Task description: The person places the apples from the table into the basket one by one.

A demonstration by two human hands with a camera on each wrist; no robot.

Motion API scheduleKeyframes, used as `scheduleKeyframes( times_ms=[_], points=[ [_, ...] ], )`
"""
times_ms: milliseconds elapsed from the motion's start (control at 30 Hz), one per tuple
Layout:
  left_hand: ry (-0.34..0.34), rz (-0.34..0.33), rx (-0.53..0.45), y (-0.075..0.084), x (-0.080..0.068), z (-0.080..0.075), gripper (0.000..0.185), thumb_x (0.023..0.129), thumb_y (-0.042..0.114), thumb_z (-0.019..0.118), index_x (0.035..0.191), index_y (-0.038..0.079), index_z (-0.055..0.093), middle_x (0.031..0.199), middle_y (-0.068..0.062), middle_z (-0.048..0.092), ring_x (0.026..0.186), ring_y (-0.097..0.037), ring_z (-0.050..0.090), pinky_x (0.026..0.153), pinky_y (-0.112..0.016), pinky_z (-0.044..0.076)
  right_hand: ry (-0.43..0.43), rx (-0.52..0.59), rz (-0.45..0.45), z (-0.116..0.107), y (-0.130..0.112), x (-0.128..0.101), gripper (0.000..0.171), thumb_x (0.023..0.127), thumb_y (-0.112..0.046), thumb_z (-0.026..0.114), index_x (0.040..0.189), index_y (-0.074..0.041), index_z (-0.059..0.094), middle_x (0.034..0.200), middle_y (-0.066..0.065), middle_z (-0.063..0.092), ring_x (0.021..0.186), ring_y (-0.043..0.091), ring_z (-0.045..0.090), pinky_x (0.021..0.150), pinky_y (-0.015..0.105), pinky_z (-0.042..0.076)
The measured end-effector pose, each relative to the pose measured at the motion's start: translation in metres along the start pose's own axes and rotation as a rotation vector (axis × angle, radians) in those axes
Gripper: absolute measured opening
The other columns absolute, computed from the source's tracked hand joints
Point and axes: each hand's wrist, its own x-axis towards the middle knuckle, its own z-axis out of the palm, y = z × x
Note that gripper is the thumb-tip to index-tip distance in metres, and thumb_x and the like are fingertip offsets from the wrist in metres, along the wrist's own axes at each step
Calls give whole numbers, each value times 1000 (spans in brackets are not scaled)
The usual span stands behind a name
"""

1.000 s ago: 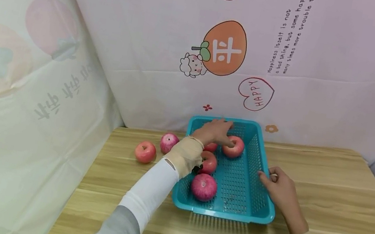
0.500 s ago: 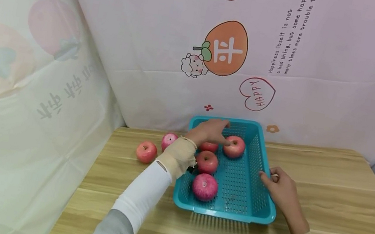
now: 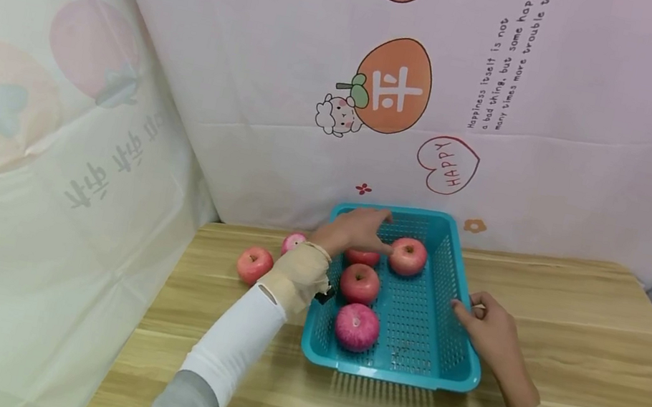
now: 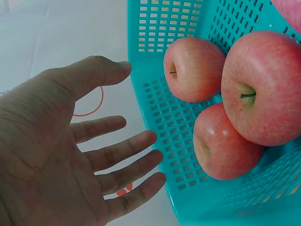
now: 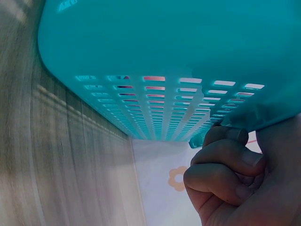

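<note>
A blue perforated plastic basket (image 3: 387, 374) stands on the table. Inside it are several apples: one at the back right (image 3: 408, 256), one partly hidden under my left hand, and one in the left middle (image 3: 360, 284). At its front left lies a round magenta fruit or vegetable (image 3: 356, 327), its kind unclear. My left hand (image 3: 355, 229) hovers over the back left of the basket, fingers spread and holding nothing; the left wrist view shows its bare palm (image 4: 51, 155). With thumb inside and curled fingers outside, my right hand (image 3: 490, 331) grips the basket's right rim.
Left of the basket, an apple (image 3: 254, 264) and another magenta round thing (image 3: 294, 242), partly hidden by my left arm, lie on the wooden table (image 3: 590, 337). A printed cloth (image 3: 281, 159) hangs right behind the basket and along the left side.
My left hand has drawn back leftward from the back-right apple, which now lies uncovered in the basket. My right hand keeps its grip on the rim.
</note>
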Motion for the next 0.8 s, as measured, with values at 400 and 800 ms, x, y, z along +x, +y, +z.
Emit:
scheduleKeyframes(
  times_ms=[400, 800],
  points=[
    [13, -8, -7, 0, -14, -4, 66, 100, 48, 71, 154, 18, 48, 130, -2, 67, 114, -15, 64, 103, -40, 54, 0, -11, 1, -1, 0, -1, 47, 108, -43, 59, 115, 4, 59, 86, 13, 65, 76, 21, 61, 62, 31, 52],
    [34, 26, -57, -10, -33, -7, 63, 99, 39, 70, 154, 17, 48, 144, -8, 65, 125, -21, 64, 105, -45, 56, 2, -12, 7, 1, -1, -1, 47, 107, -43, 60, 116, 4, 60, 90, 15, 69, 78, 22, 65, 63, 30, 56]
  ],
)
